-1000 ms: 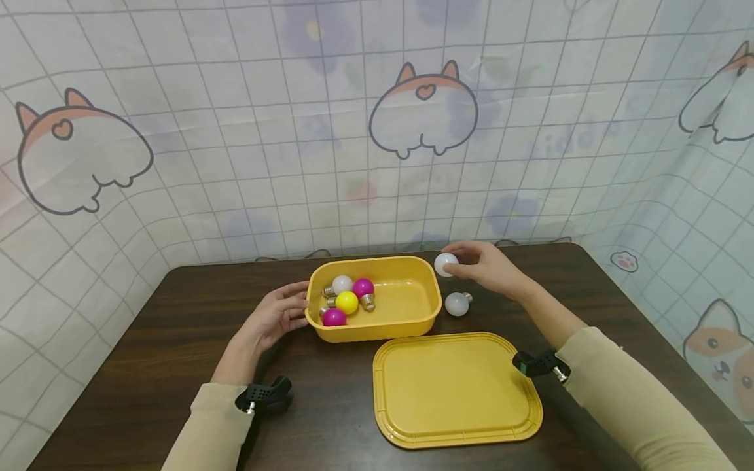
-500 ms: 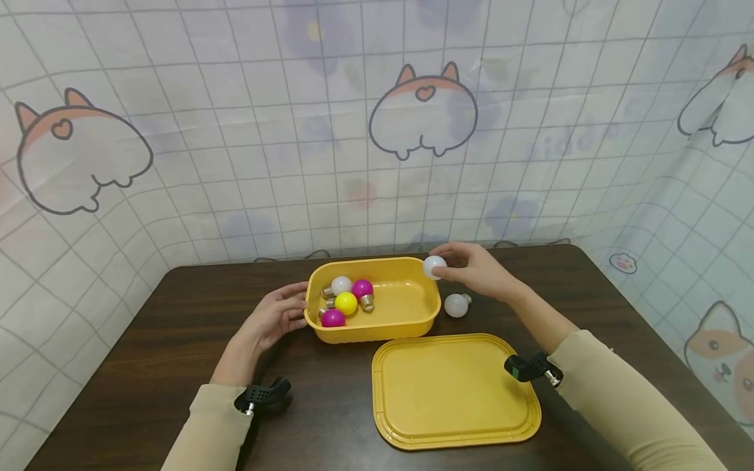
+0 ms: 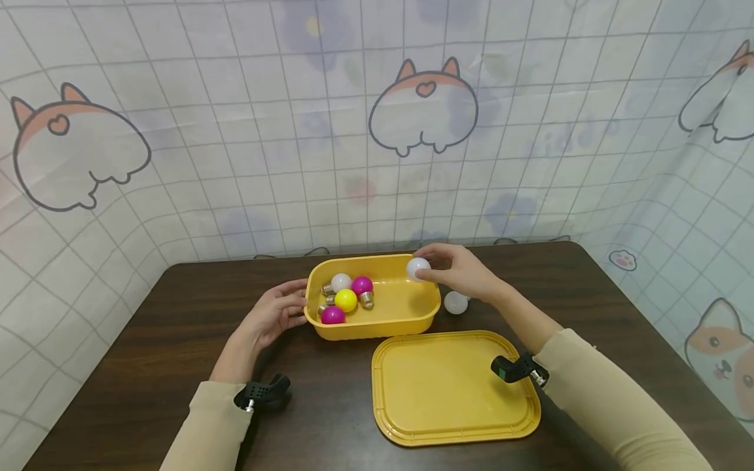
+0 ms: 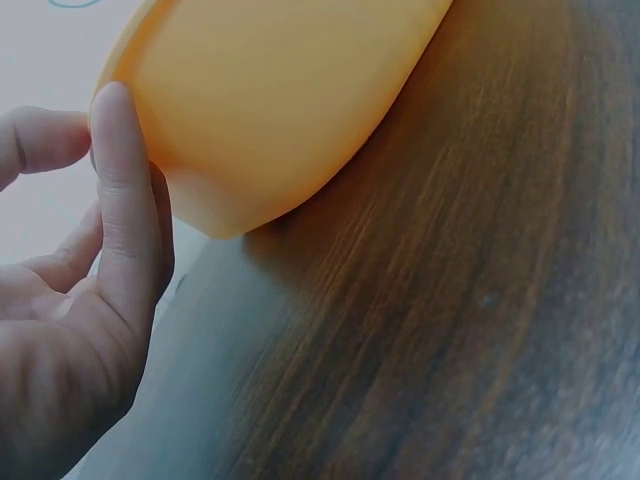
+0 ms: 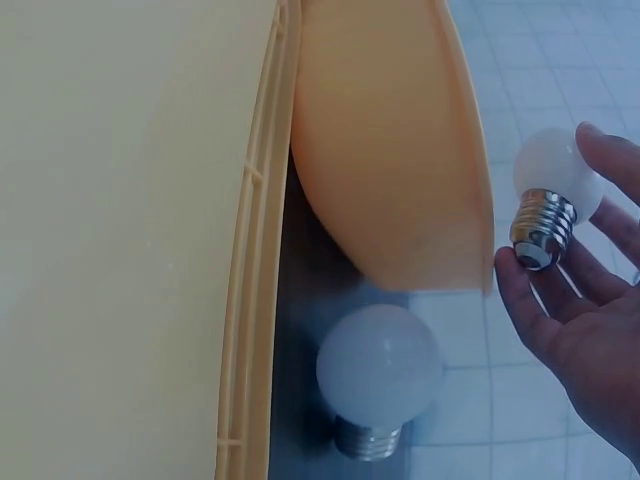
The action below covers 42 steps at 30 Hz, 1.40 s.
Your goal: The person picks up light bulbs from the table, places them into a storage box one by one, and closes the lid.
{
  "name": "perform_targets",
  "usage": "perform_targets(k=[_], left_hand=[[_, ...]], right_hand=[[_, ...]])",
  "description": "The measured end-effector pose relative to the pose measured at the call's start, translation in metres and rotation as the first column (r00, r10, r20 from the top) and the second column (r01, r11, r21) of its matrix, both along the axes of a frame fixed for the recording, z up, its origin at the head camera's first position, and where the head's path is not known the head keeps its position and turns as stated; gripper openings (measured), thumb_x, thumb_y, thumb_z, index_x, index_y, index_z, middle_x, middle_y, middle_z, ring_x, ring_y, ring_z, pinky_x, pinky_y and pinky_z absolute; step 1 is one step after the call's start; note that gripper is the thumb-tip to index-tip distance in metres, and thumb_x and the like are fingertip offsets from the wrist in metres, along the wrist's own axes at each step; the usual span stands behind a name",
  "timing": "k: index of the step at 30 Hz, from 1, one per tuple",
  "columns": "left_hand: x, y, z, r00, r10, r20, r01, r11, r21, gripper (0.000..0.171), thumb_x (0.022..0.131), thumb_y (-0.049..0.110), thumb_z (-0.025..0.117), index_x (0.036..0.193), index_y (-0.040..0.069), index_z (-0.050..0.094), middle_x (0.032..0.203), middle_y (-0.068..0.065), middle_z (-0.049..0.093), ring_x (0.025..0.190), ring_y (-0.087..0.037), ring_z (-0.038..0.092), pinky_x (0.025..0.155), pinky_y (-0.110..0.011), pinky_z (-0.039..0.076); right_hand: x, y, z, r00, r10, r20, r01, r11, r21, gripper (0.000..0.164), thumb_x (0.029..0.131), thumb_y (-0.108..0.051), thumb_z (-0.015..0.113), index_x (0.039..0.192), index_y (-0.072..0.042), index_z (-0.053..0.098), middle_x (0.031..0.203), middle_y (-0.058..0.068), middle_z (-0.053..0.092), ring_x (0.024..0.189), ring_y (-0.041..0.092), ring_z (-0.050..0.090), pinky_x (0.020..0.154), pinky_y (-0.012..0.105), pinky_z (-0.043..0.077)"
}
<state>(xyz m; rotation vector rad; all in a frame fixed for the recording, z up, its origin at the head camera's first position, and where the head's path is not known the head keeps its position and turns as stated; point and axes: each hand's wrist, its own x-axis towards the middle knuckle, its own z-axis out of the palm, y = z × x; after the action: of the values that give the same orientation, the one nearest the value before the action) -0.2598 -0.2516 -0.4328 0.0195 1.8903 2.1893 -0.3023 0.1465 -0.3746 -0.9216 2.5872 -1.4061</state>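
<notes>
With my right hand [image 3: 456,268] I pinch a white light bulb [image 3: 418,269] between thumb and fingers, over the right end of a yellow plastic box [image 3: 406,327]. The right wrist view shows this bulb [image 5: 552,170] with its metal screw base pointing down. My left hand [image 3: 273,314] touches the left end of the box, its fingers [image 4: 122,190] lying against the outer wall near the rim. Inside the box's left half lie a yellow bulb [image 3: 345,301], a white bulb [image 3: 341,282] and two magenta bulbs, one at the back [image 3: 362,286] and one in front [image 3: 333,315].
Another white bulb [image 3: 456,302] lies on the dark wooden table [image 3: 147,353], just right of the box. In front of the box is a flat yellow lid [image 3: 456,386]. A white gridded cloth with cartoon animals [image 3: 283,163] hangs behind the table.
My right hand has moved left with the white bulb, from beside the box to above its right end. The left hand stays at the box's left side.
</notes>
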Motion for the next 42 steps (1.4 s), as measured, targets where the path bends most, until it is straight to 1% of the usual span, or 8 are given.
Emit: perform_targets(k=[8,13,16,20,25,30,36,42], left_hand=[[0.0,0.0,0.004,1.0,-0.007,-0.006,0.007,1.0,-0.006,0.057,0.103,0.001,0.056,0.155,-0.004,0.032,0.15,-0.028,0.045,0.094,-0.017,0.072,0.081,-0.03,0.061],[0.001,0.0,0.002,1.0,-0.002,0.006,0.002,1.0,0.003,0.057,0.103,0.001,0.056,0.155,-0.003,0.033,0.148,-0.028,0.046,0.092,-0.017,0.071,0.08,-0.03,0.061],[0.001,0.001,0.002,1.0,-0.002,0.007,0.002,1.0,0.009,0.057,0.103,0.001,0.058,0.155,-0.003,0.033,0.146,-0.026,0.048,0.092,-0.016,0.071,0.08,-0.03,0.061],[0.001,0.001,0.002,1.0,0.004,0.003,-0.005,1.0,0.013,0.058,0.102,0.001,0.059,0.154,-0.003,0.034,0.143,-0.024,0.052,0.089,-0.015,0.071,0.079,-0.029,0.061],[0.0,0.0,0.002,1.0,0.007,0.008,-0.007,1.0,0.009,0.057,0.103,0.001,0.058,0.154,-0.003,0.034,0.144,-0.025,0.05,0.09,-0.015,0.071,0.08,-0.029,0.061],[0.001,0.001,0.003,1.0,0.0,0.006,0.0,1.0,0.002,0.058,0.103,0.002,0.058,0.155,-0.003,0.033,0.146,-0.026,0.049,0.092,-0.016,0.071,0.081,-0.03,0.061],[0.002,-0.002,0.003,1.0,0.007,-0.008,-0.007,1.0,-0.022,0.057,0.103,0.001,0.056,0.155,-0.003,0.033,0.141,-0.024,0.052,0.091,-0.016,0.071,0.079,-0.029,0.061],[0.002,0.0,0.003,1.0,-0.006,-0.019,0.005,0.999,-0.037,0.057,0.103,0.002,0.057,0.155,-0.004,0.033,0.143,-0.025,0.05,0.093,-0.016,0.07,0.08,-0.029,0.061]], right_hand=[[0.002,-0.012,0.0,1.0,0.017,-0.018,-0.017,1.0,-0.009,0.041,0.096,-0.027,0.075,0.132,-0.008,0.066,0.12,0.006,0.069,0.109,0.025,0.063,0.092,0.045,0.053],[0.001,-0.02,-0.006,1.0,0.009,-0.024,-0.009,1.0,0.026,0.041,0.095,-0.029,0.077,0.131,-0.011,0.067,0.12,0.003,0.069,0.11,0.024,0.062,0.093,0.044,0.053],[0.001,-0.025,-0.008,0.999,0.022,-0.024,-0.021,0.999,0.032,0.04,0.095,-0.03,0.077,0.13,-0.012,0.068,0.121,0.003,0.069,0.109,0.024,0.063,0.096,0.045,0.053],[0.002,-0.033,-0.007,0.998,0.061,-0.025,-0.06,0.998,0.012,0.038,0.095,-0.027,0.077,0.128,-0.011,0.069,0.118,0.003,0.07,0.107,0.024,0.064,0.096,0.048,0.052],[0.003,-0.042,-0.009,0.997,0.081,-0.006,-0.081,0.997,0.011,0.038,0.094,-0.026,0.078,0.127,-0.01,0.069,0.117,0.002,0.07,0.106,0.022,0.064,0.093,0.043,0.055],[0.006,-0.052,-0.012,0.996,0.085,0.027,-0.085,0.996,0.011,0.04,0.093,-0.027,0.079,0.128,-0.011,0.069,0.121,0.002,0.068,0.107,0.023,0.064,0.091,0.036,0.056],[0.006,-0.065,-0.015,0.989,0.148,-0.003,-0.148,0.989,0.004,0.036,0.094,-0.023,0.078,0.126,-0.009,0.07,0.12,0.002,0.068,0.107,0.023,0.063,0.094,0.039,0.054],[0.008,-0.073,-0.018,0.987,0.16,-0.004,-0.159,0.987,0.032,0.036,0.093,-0.024,0.079,0.124,-0.009,0.07,0.117,0.0,0.07,0.105,0.022,0.064,0.096,0.04,0.054]])
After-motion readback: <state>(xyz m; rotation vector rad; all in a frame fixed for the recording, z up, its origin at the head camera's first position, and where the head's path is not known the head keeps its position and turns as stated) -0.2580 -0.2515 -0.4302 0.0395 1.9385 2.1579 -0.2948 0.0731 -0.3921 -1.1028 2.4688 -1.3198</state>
